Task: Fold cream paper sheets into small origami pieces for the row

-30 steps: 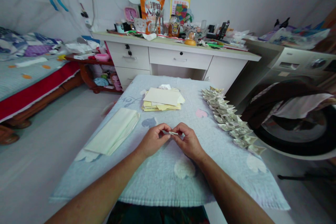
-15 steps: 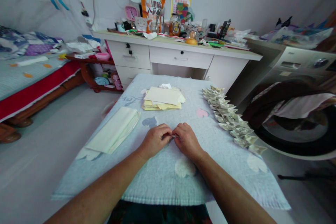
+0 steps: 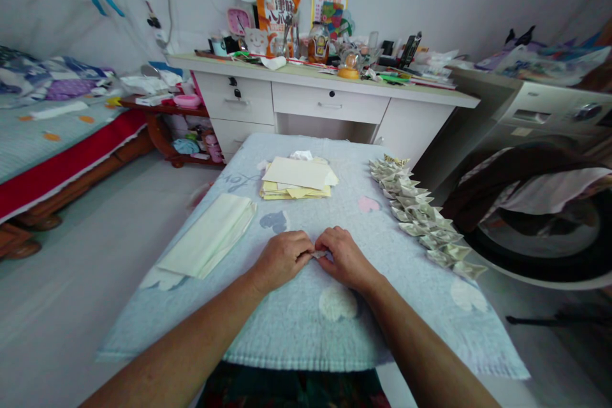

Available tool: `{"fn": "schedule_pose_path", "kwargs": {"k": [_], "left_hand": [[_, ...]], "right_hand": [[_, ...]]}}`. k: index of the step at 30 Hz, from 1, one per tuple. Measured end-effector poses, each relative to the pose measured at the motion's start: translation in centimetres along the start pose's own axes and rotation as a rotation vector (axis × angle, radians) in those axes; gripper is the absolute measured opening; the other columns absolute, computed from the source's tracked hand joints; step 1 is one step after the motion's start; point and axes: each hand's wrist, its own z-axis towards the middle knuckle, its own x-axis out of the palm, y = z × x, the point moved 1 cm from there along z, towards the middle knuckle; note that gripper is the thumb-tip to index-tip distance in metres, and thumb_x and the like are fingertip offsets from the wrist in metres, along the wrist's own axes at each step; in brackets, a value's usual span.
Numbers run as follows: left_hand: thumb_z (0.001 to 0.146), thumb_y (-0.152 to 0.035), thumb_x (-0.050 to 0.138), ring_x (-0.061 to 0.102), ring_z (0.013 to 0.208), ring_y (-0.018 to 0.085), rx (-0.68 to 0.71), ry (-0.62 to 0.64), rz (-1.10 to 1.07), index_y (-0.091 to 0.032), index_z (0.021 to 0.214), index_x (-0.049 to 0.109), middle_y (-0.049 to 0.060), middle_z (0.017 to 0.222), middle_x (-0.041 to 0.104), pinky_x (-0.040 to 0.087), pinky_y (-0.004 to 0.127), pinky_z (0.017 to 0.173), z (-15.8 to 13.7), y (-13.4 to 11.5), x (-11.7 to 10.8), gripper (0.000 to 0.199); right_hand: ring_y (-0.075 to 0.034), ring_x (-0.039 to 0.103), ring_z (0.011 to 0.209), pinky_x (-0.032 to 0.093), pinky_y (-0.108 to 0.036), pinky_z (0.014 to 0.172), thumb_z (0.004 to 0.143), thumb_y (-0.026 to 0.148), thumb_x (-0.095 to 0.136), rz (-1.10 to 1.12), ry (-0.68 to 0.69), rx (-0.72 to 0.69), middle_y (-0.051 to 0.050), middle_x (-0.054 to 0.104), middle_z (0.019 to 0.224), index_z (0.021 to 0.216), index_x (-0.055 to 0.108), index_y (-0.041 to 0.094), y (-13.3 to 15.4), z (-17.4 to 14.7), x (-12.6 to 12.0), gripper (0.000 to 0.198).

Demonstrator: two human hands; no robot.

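Between my hands, over the middle of the cloth-covered table (image 3: 282,344), is a small folded piece of paper (image 3: 318,255). My left hand (image 3: 285,257) pinches its left end with closed fingers. On the other side, my right hand (image 3: 343,257) has its thumb and fingers closed on the right end. Most of the paper is hidden by the fingers. Beyond my hands lies a stack of cream and yellow paper sheets (image 3: 296,174). Several folded paper pieces with pointed corners (image 3: 414,204) stand in rows along the table's right side.
A folded pale sheet or cloth (image 3: 208,236) lies on the table's left side. Behind the table stands a white desk (image 3: 329,105) crowded with jars, a snack bag and papers. A washing machine (image 3: 549,115) with its door open is at right, a bed (image 3: 62,140) at left.
Both hands stay together at the same spot, with fingers slightly shifted. A bit more of the small folded paper shows between them now.
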Motion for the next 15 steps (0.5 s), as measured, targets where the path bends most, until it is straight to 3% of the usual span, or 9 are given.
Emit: {"fn": "schedule_pose_path", "kwargs": {"k": [7,15], "left_hand": [[0.087,-0.021,0.058,0.057,0.076,0.015,0.091,0.027,0.108,-0.019,0.080,0.067,0.003,0.079,0.063,0.043,0.028,0.070,-0.1,-0.1,0.0,0.012],[0.086,-0.020,0.058,0.055,0.071,0.015,0.140,0.047,0.228,-0.018,0.075,0.067,0.002,0.075,0.061,0.040,0.027,0.066,0.0,-0.5,0.0,0.014]], "right_hand": [[-0.018,0.049,0.087,0.032,-0.030,0.078,0.078,0.011,0.064,-0.035,0.023,-0.029,-0.002,0.060,0.086,0.087,0.062,0.019,0.1,-0.1,-0.1,0.012],[-0.020,0.051,0.085,0.036,-0.031,0.073,0.074,0.021,0.071,-0.196,0.074,0.118,-0.005,0.060,0.090,0.091,0.058,0.018,1.1,-0.4,-1.1,0.022]]}}
